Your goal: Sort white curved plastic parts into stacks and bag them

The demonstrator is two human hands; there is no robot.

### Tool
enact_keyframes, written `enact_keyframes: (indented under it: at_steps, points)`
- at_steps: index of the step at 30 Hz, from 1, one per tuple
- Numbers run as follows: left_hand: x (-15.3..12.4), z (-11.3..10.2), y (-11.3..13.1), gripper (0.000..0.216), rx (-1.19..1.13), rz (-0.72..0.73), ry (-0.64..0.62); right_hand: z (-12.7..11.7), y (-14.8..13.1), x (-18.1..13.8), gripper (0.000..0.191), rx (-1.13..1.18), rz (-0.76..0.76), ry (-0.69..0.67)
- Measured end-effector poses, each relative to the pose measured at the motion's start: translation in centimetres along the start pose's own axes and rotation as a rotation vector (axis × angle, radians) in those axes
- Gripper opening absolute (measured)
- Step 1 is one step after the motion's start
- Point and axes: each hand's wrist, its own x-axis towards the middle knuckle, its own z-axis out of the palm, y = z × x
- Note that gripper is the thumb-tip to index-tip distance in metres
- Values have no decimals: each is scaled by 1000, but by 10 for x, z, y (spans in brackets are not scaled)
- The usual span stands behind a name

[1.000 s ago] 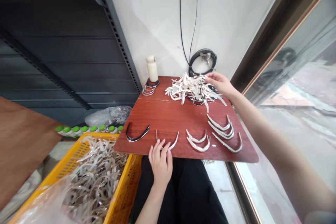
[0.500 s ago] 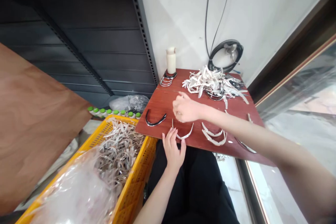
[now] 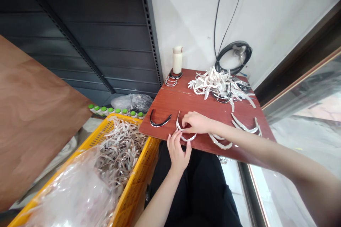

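Note:
On a small red-brown table (image 3: 197, 108), my right hand (image 3: 195, 122) rests over a white curved headband piece (image 3: 179, 127) near the front edge, its fingers curled and pinching it. Just below, my left hand (image 3: 178, 149) touches the same group of white curved pieces with its fingertips, fingers apart. A black curved headband (image 3: 159, 122) lies to the left. More white curved pieces (image 3: 245, 126) lie to the right. A loose heap of white strips (image 3: 220, 85) sits at the back of the table.
A yellow crate (image 3: 133, 181) full of pale strips under clear plastic stands at the lower left. A white bottle (image 3: 177, 60) and metal rings (image 3: 170, 81) stand at the table's back left. Green-capped bottles (image 3: 114, 110) line the floor. A window runs along the right.
My right hand came from the heap at the back down to the front row and now lies on the white piece there. My left hand stayed at the front edge. The view shifted left.

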Motion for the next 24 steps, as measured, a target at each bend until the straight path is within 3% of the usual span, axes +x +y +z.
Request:
enact_keyframes:
  at_steps: [5,10,16,19,24]
  points:
    - [1,2,2,46,18,-13,5,-1,-6,-13,14,-7,-34,-73]
    - [1,3,1,45,38,-19,14,-14,-19,-24,22,-117,-57,-192]
    - [3,2,-1,32,82,39,-33,-17,-21,-26,23,-119,-58,-187]
    - [4,1,-1,29,59,44,-41,-35,9,-26,22,-88,124,-12]
    - [3,2,-1,23,41,40,-28,-79,87,-36,26,-172,651,537]
